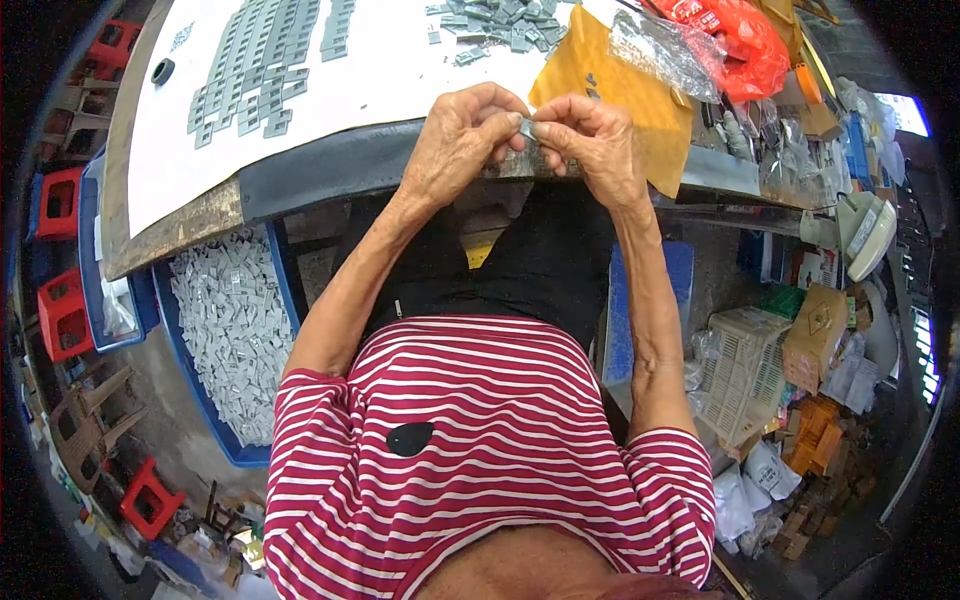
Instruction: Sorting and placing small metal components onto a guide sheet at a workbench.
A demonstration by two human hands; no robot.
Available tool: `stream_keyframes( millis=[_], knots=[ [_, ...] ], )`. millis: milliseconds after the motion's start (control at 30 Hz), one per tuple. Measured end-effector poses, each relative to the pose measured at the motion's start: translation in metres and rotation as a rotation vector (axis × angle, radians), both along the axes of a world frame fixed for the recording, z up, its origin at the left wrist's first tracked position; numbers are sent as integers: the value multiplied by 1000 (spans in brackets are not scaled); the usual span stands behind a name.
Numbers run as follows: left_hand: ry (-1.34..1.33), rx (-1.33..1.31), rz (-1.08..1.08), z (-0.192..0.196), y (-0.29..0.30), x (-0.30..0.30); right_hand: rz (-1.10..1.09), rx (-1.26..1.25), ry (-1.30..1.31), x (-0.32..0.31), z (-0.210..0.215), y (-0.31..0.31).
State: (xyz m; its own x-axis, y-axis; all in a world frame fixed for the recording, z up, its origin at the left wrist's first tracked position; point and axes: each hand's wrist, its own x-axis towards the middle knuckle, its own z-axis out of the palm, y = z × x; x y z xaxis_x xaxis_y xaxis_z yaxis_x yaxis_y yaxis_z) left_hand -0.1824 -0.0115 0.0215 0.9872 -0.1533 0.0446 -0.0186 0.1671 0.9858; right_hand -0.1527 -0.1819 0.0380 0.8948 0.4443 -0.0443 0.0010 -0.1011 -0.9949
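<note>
- Left hand (455, 140) and right hand (597, 145) meet just above the near edge of the worktop (300, 175), fingertips pressed toward each other.
- Both pinch one small flat grey metal piece (527, 128) between thumbs and forefingers; it looks held up off the surface so both sides can be worked or checked, judging by the grip.
- Other fingers curl in, likely bracing the pinch; the piece is mostly hidden, so I cannot tell its exact shape.
- White sheet covering the worktop (380, 70) carries neat rows of small grey square parts (260, 65) on the far left, apparently laid out in lines for counting or sorting.
- Loose heap of similar grey parts (500, 25) lies far centre, near the hands, within easy reach as a supply.
- Yellow-brown paper envelope (600, 80) lies flat right under the right hand, overhanging the worktop edge.
- Clear crinkled plastic bag (665, 50) and red plastic bag (740, 40) sit far right, pushed aside.
- Small black ring (162, 71) rests at the far left of the sheet, well apart from the hands.
- Blue plastic bin full of grey parts (235, 330) stands on the floor, left, below the worktop, close enough to scoop from.
- White slatted plastic crate (745, 370) stands on the floor, right, among clutter.
- Red plastic stools (65, 310) stand far left.
</note>
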Motion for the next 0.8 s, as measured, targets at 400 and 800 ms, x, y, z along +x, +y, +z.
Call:
stream_keyframes(
  millis=[400,800],
  knots=[
    [77,-39,-60,-1,0,1,-21,-46,49,-6,6,-1],
    [103,-40,-86,-9,1,3,6,-98,27,-1,2,-1]
  ],
)
